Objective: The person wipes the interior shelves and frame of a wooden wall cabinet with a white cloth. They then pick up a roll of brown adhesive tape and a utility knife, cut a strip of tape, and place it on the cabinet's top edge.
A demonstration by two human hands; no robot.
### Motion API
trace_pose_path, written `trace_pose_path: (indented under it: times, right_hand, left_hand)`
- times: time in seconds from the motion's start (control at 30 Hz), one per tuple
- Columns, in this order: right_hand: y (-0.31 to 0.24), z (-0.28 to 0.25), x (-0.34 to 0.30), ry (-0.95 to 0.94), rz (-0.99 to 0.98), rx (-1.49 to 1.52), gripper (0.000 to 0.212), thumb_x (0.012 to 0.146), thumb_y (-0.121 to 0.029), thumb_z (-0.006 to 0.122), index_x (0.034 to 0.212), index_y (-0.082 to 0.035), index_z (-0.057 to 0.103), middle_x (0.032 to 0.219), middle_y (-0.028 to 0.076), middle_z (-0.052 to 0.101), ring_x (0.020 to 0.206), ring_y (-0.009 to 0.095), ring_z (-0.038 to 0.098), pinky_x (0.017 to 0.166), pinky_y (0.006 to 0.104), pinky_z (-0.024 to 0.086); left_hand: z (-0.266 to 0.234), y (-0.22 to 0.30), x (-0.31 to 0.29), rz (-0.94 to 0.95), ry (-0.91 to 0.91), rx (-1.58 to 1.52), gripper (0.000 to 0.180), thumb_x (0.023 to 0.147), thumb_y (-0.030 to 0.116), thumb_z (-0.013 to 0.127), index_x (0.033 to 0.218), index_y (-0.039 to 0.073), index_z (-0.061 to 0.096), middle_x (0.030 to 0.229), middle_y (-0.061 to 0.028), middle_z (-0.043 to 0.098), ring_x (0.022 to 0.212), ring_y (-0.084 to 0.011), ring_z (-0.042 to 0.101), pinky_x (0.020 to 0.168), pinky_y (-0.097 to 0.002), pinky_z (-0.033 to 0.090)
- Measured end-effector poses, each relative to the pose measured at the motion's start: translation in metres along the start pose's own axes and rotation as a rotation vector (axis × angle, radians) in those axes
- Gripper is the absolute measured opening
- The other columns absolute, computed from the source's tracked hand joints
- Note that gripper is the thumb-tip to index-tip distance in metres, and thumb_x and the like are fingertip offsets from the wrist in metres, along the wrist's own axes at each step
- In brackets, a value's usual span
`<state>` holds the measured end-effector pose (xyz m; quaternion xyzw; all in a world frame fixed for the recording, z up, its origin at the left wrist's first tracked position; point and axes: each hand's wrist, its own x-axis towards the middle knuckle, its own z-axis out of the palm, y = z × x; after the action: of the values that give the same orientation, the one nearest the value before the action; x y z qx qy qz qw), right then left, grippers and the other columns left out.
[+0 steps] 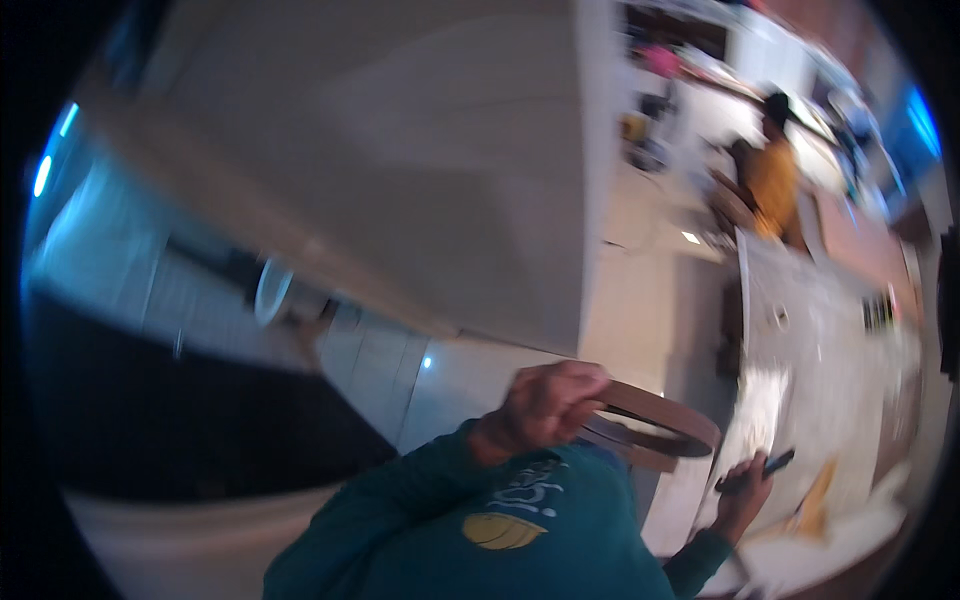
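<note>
My left hand (550, 405) is closed around one side of a wide brown coil of banding strip (688, 422). The coil hangs out to the right of that hand, its open middle showing. Lower right, my right hand (745, 495) grips a slim dark hand tool (778, 463). One end of the tool points up and to the right; blur hides its exact kind. Just above my left hand is the lower corner of a large grey-beige panel (430, 170). My right hand is near the edge of a pale worktable (850, 350).
A person in a yellow top (775, 185) is low down near the far end of the worktable. On the table lie a tan piece (818, 500) and a small ring (782, 318). A broad dark surface (190, 410) fills the lower left. Pale tiled floor (635, 290) shows between.
</note>
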<state>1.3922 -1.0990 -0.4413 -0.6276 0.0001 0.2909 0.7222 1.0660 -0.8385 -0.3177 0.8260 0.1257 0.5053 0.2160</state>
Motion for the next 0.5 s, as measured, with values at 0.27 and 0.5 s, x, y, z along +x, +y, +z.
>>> trace_pose_path:
  times: [0.27,0.5]
  right_hand:
    - [0.011,0.110,-0.033,-0.605,-0.028,-0.313,0.029,0.094,-0.023,0.077,0.112,-0.006,0.061,0.092,0.002,0.061,0.081,0.014,0.062,0.068,0.0266,0.050]
    - [0.013,0.176,-0.063,-0.933,-0.078,-0.488,0.025,0.093,-0.028,0.075,0.101,-0.006,0.065,0.087,0.000,0.060,0.077,0.013,0.061,0.068,0.0278,0.051]
  left_hand:
    - [-0.055,0.071,-0.082,-0.092,0.321,0.279,0.033,0.093,0.011,0.074,0.119,0.002,0.057,0.105,-0.0191,0.073,0.087,-0.0333,0.076,0.074,-0.0409,0.064]
    - [-0.091,0.128,-0.124,-0.235,0.474,0.433,0.036,0.088,0.003,0.078,0.119,0.004,0.060,0.105,-0.0178,0.073,0.090,-0.0340,0.076,0.077,-0.0394,0.064]
